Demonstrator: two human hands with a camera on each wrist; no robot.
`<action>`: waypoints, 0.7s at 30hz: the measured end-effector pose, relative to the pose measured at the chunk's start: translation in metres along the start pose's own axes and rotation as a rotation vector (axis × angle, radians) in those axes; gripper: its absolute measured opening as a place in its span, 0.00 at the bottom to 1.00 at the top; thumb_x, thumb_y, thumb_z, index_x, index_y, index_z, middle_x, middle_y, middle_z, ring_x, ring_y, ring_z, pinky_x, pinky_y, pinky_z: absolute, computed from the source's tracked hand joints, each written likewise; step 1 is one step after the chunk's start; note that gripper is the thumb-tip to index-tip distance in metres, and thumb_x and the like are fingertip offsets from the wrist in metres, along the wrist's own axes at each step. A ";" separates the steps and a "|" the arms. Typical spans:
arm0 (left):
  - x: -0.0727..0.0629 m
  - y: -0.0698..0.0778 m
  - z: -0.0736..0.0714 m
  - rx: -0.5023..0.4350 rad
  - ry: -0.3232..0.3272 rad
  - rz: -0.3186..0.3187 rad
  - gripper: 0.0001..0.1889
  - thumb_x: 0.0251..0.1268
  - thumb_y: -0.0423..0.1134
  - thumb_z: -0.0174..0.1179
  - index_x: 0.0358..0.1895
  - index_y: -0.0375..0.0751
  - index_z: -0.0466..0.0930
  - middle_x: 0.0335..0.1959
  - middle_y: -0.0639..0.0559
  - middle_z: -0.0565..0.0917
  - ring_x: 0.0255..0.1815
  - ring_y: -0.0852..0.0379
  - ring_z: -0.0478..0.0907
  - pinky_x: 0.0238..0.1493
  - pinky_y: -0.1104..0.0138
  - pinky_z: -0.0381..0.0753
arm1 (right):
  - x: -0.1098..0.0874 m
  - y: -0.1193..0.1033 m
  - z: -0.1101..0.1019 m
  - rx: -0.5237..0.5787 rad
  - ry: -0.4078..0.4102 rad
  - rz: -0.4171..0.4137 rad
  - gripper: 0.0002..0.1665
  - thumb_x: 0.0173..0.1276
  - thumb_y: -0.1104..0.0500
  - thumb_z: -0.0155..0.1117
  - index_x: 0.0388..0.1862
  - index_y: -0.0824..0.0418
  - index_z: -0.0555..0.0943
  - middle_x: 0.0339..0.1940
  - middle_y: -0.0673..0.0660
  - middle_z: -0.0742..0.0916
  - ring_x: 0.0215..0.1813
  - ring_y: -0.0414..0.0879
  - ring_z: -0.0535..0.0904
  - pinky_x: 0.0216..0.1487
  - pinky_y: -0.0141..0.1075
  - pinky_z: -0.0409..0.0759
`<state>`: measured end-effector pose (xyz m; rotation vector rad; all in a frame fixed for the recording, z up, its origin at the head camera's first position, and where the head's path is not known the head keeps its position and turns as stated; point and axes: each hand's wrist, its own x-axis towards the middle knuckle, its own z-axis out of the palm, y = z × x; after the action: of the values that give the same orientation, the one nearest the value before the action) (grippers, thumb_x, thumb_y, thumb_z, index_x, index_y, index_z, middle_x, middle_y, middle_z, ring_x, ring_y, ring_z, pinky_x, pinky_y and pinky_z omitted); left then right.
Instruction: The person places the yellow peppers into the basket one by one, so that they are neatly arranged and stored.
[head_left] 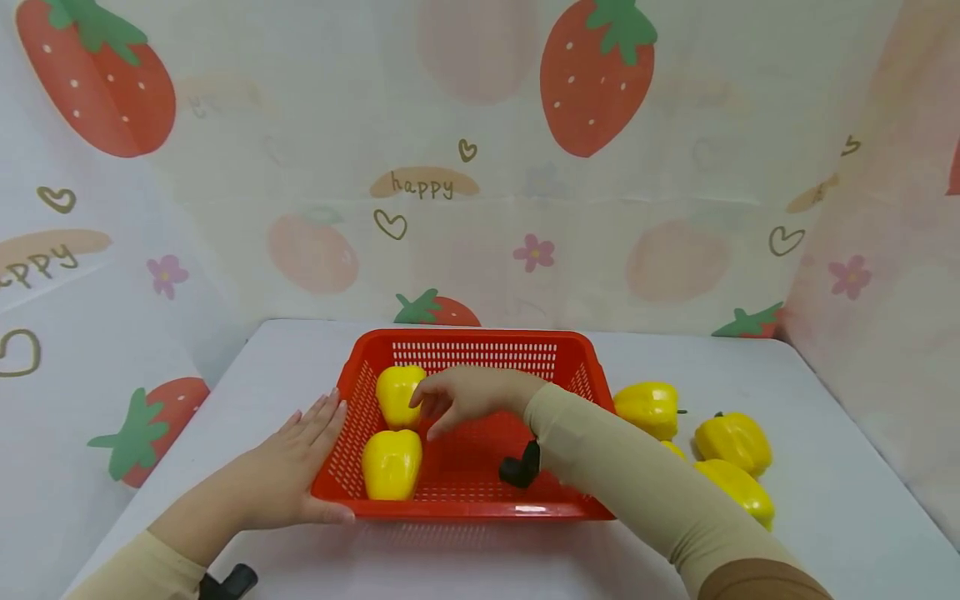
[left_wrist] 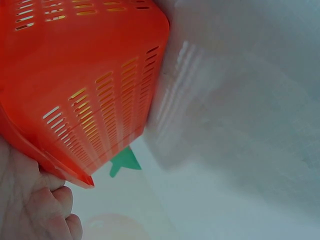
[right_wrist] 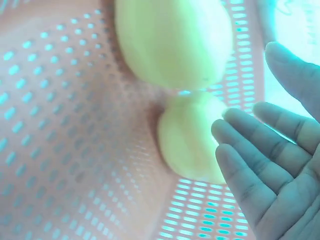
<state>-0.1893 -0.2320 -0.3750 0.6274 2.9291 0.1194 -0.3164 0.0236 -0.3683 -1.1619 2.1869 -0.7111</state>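
Note:
A red plastic basket (head_left: pixel 480 510) with slotted walls stands on the white table. Two yellow bell peppers are inside along its left side: the rear pepper (head_left: pixel 397 397) and the front pepper (head_left: pixel 392 465). Above the basket floor, my right hand (head_left: pixel 472 393) is beside the rear pepper, its fingers loosely extended and nothing held. In the right wrist view the fingertips overlap one pepper (right_wrist: pixel 190 137); whether they touch it I cannot tell. My left hand (head_left: pixel 292 467) rests against the basket's left rim with straight fingers, the thumb at the front corner.
Several more yellow bell peppers lie on the table (head_left: pixel 847 467) right of the basket, including one pepper (head_left: pixel 648 408) close to its wall and another pepper (head_left: pixel 733 442) farther right. A strawberry-print cloth (head_left: pixel 480 250) hangs behind and at both sides.

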 end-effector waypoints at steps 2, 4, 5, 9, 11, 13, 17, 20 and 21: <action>0.000 0.000 0.000 -0.002 0.002 0.001 0.65 0.34 0.79 0.52 0.72 0.36 0.42 0.73 0.39 0.45 0.72 0.41 0.42 0.67 0.44 0.46 | -0.002 -0.001 -0.004 -0.011 0.014 -0.012 0.28 0.55 0.53 0.69 0.54 0.57 0.74 0.46 0.52 0.83 0.48 0.41 0.78 0.48 0.27 0.76; -0.001 -0.001 -0.001 -0.005 0.002 -0.002 0.65 0.34 0.79 0.52 0.72 0.36 0.43 0.73 0.39 0.45 0.72 0.41 0.42 0.67 0.44 0.46 | -0.007 -0.004 -0.009 -0.022 0.026 -0.010 0.29 0.55 0.53 0.70 0.55 0.57 0.73 0.47 0.51 0.82 0.50 0.43 0.77 0.49 0.27 0.75; -0.001 -0.001 -0.001 -0.004 0.002 -0.001 0.65 0.34 0.79 0.52 0.72 0.36 0.43 0.73 0.39 0.46 0.72 0.41 0.42 0.67 0.44 0.46 | -0.010 -0.006 -0.012 -0.028 0.033 -0.010 0.30 0.55 0.53 0.70 0.56 0.57 0.73 0.47 0.51 0.82 0.51 0.44 0.77 0.49 0.27 0.75; 0.000 -0.001 -0.001 -0.007 0.003 -0.004 0.65 0.33 0.80 0.51 0.72 0.36 0.43 0.73 0.40 0.46 0.72 0.41 0.42 0.67 0.44 0.46 | -0.025 -0.014 -0.023 -0.045 0.062 0.004 0.30 0.55 0.52 0.70 0.57 0.53 0.73 0.48 0.46 0.81 0.52 0.40 0.75 0.50 0.28 0.75; 0.000 -0.001 -0.001 -0.007 0.005 -0.002 0.65 0.33 0.80 0.51 0.71 0.35 0.44 0.73 0.39 0.47 0.72 0.41 0.42 0.67 0.44 0.46 | -0.034 -0.017 -0.028 -0.038 0.080 0.002 0.30 0.54 0.52 0.70 0.57 0.52 0.73 0.49 0.44 0.80 0.52 0.39 0.75 0.52 0.30 0.75; -0.001 -0.001 -0.001 -0.007 0.009 -0.003 0.66 0.33 0.80 0.51 0.71 0.35 0.44 0.72 0.39 0.47 0.72 0.41 0.43 0.67 0.44 0.47 | -0.043 -0.020 -0.034 -0.034 0.097 0.010 0.31 0.54 0.51 0.70 0.58 0.51 0.73 0.49 0.41 0.79 0.54 0.38 0.74 0.55 0.33 0.74; 0.000 -0.001 0.000 -0.005 0.019 -0.001 0.66 0.33 0.80 0.50 0.71 0.35 0.44 0.72 0.39 0.47 0.72 0.41 0.43 0.66 0.44 0.47 | -0.062 -0.023 -0.045 -0.055 0.148 0.036 0.33 0.54 0.51 0.70 0.60 0.50 0.72 0.50 0.41 0.79 0.57 0.38 0.73 0.58 0.34 0.72; 0.001 -0.001 0.001 -0.002 0.022 0.005 0.66 0.33 0.80 0.51 0.71 0.35 0.44 0.72 0.38 0.47 0.72 0.40 0.44 0.66 0.44 0.47 | -0.078 -0.023 -0.052 -0.079 0.183 0.040 0.33 0.55 0.51 0.70 0.60 0.50 0.72 0.51 0.41 0.80 0.57 0.38 0.73 0.58 0.34 0.71; 0.002 -0.001 0.002 -0.002 0.021 0.003 0.66 0.33 0.80 0.51 0.71 0.35 0.44 0.72 0.39 0.47 0.72 0.41 0.43 0.66 0.44 0.47 | -0.083 -0.022 -0.054 -0.082 0.193 0.034 0.32 0.55 0.50 0.70 0.60 0.50 0.72 0.51 0.42 0.80 0.58 0.39 0.73 0.59 0.35 0.71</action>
<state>-0.1913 -0.2325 -0.3769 0.6344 2.9482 0.1299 -0.3021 0.0941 -0.2968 -1.1342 2.4100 -0.7529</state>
